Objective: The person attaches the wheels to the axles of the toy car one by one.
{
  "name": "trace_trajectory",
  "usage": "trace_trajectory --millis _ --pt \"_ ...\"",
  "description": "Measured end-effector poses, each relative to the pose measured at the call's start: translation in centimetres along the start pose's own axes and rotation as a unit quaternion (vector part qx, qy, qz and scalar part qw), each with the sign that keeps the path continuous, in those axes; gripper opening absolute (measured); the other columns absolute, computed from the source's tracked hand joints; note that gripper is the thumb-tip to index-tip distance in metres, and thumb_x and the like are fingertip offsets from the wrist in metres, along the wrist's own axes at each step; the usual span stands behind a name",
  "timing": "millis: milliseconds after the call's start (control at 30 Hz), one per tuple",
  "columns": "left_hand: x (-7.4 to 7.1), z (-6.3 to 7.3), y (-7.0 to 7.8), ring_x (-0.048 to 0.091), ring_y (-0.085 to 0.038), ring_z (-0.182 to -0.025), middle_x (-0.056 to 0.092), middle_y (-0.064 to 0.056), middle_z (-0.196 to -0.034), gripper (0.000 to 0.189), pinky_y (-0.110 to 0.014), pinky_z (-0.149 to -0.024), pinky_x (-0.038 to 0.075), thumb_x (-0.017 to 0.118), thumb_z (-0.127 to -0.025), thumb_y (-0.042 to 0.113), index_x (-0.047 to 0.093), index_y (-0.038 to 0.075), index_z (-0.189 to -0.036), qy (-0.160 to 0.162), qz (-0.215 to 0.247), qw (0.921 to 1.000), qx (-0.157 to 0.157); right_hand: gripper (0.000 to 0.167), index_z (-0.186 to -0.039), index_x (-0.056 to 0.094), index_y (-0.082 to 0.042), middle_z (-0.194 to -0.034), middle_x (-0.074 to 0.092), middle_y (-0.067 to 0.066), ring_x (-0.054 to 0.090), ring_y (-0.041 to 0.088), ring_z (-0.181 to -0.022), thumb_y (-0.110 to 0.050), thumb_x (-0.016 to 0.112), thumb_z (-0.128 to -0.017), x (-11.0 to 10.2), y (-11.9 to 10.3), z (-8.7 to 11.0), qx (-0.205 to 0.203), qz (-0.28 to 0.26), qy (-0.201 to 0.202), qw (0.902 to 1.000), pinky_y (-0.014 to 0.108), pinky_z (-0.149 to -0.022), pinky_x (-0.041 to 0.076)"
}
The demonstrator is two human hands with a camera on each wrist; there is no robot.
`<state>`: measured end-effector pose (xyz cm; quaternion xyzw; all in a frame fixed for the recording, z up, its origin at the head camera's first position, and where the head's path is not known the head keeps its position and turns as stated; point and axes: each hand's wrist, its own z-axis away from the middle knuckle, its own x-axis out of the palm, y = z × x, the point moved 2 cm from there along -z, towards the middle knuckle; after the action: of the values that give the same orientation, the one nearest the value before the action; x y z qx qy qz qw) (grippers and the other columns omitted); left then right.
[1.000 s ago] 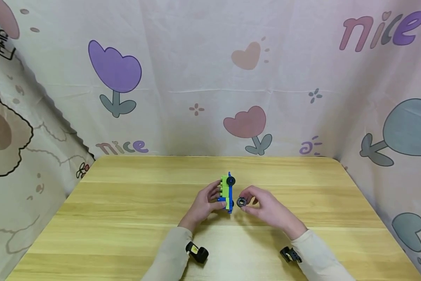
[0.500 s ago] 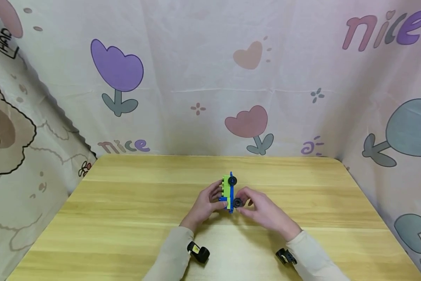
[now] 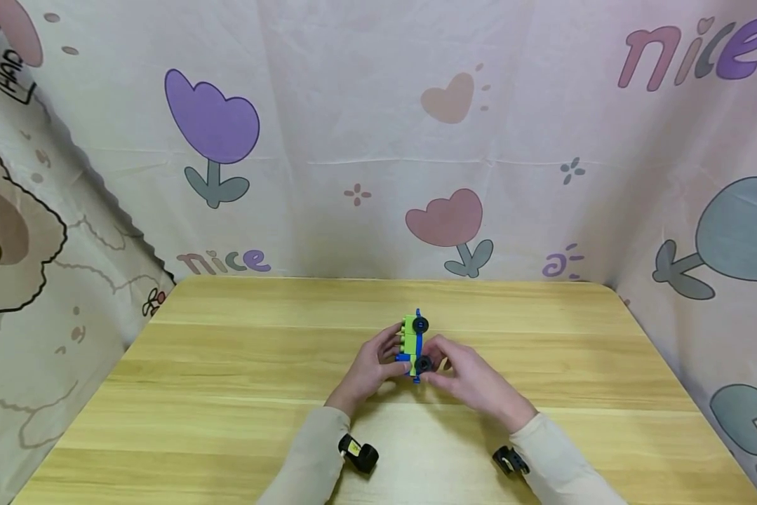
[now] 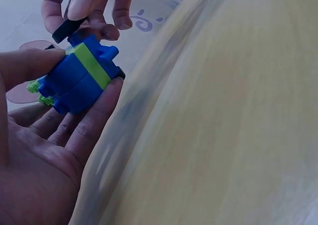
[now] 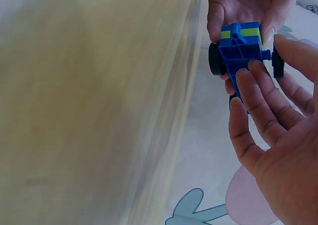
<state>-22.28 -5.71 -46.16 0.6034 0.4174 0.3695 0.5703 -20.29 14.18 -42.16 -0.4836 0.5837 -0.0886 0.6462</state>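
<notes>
A toy car (image 3: 411, 341) of blue and lime-green building bricks is held off the table in my left hand (image 3: 367, 370). The thumb lies on one side of it and the fingers on the other. My right hand (image 3: 476, 380) pinches a black wheel (image 3: 424, 364) at the car's near end. In the right wrist view this wheel (image 5: 278, 58) sits at the end of a blue axle stub, and other right fingertips lie by the blue underside (image 5: 238, 53). Another black wheel (image 3: 420, 325) is on the far end, same side; one more (image 5: 216, 58) shows opposite.
The wooden table (image 3: 226, 365) spreads around both hands. A patterned cloth (image 3: 327, 126) hangs behind it and along both sides. A black wrist camera (image 3: 359, 454) is on the left sleeve, another (image 3: 511, 461) on the right.
My right hand has moved left, bringing the wheel from a gap beside the car to its near end. My left hand keeps its hold, and the car stays nearly in place.
</notes>
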Motion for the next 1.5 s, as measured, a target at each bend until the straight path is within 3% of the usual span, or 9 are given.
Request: trace_trajectory --millis 167,500,800,1033,1300,1500 --pt "0.06 -0.03 -0.11 0.051 -0.033 -0.123 0.053 -0.02 -0.135 0.072 -0.045 -0.106 0.038 0.066 -0.088 -0.002 0.031 -0.002 -0.151 -0.004 0.002 1.0 0.005 0.027 -0.113 0.06 -0.017 -0.096 0.061 -0.011 0.059 0.012 -0.088 -0.02 0.073 -0.09 0.03 -0.07 -0.05 -0.003 0.003 -0.002 1.0 0.031 -0.075 0.052" --pt "0.18 0.06 0.04 0.05 -0.032 -0.124 0.051 -0.02 -0.137 0.069 -0.04 -0.101 0.043 0.062 -0.09 0.005 0.03 -0.002 -0.151 -0.009 0.021 0.9997 0.009 0.027 -0.113 0.06 -0.017 -0.101 0.062 -0.01 0.059 0.012 -0.094 -0.018 0.074 -0.09 0.04 -0.36 0.09 -0.011 0.014 0.003 0.9998 0.039 -0.08 0.053" --pt "0.05 0.27 0.08 0.047 -0.033 -0.127 0.048 -0.02 -0.14 0.078 -0.044 -0.11 0.032 0.07 -0.089 0.01 0.026 -0.002 -0.152 -0.008 0.0 1.0 0.004 0.028 -0.115 0.06 -0.015 -0.104 0.062 -0.009 0.059 0.011 -0.095 -0.017 0.073 -0.09 0.13 -0.62 -0.09 -0.01 0.005 0.002 0.9999 0.038 -0.082 0.053" --pt "-0.24 0.29 0.44 0.046 -0.034 -0.129 0.048 -0.02 -0.14 0.078 -0.046 -0.11 0.031 0.07 -0.089 0.011 0.027 -0.001 -0.152 -0.001 0.005 1.0 0.002 0.016 -0.115 0.062 -0.017 -0.102 0.063 -0.012 0.058 0.01 -0.094 -0.017 0.06 -0.099 0.11 -0.6 -0.4 -0.017 -0.02 0.007 0.9996 0.031 -0.079 0.051" --pt "-0.16 0.08 0.6 0.045 -0.035 -0.13 0.048 -0.021 -0.14 0.076 -0.046 -0.111 0.03 0.07 -0.089 0.009 0.028 -0.002 -0.152 0.002 0.023 0.9997 0.004 0.016 -0.114 0.058 -0.01 -0.098 0.063 -0.005 0.059 0.014 -0.093 -0.015 0.06 -0.099 0.05 -0.46 -0.34 0.013 -0.053 0.025 0.9982 0.032 -0.078 0.05" --pt "-0.16 0.03 0.52 0.045 -0.036 -0.129 0.047 -0.022 -0.14 0.075 -0.046 -0.111 0.03 0.069 -0.089 0.006 0.029 -0.003 -0.151 0.004 0.032 0.9995 0.008 0.012 -0.105 0.065 -0.012 -0.097 0.063 -0.005 0.059 0.014 -0.092 -0.02 0.059 -0.1 0.02 -0.33 -0.31 0.02 -0.05 0.016 0.9984 0.032 -0.078 0.052"
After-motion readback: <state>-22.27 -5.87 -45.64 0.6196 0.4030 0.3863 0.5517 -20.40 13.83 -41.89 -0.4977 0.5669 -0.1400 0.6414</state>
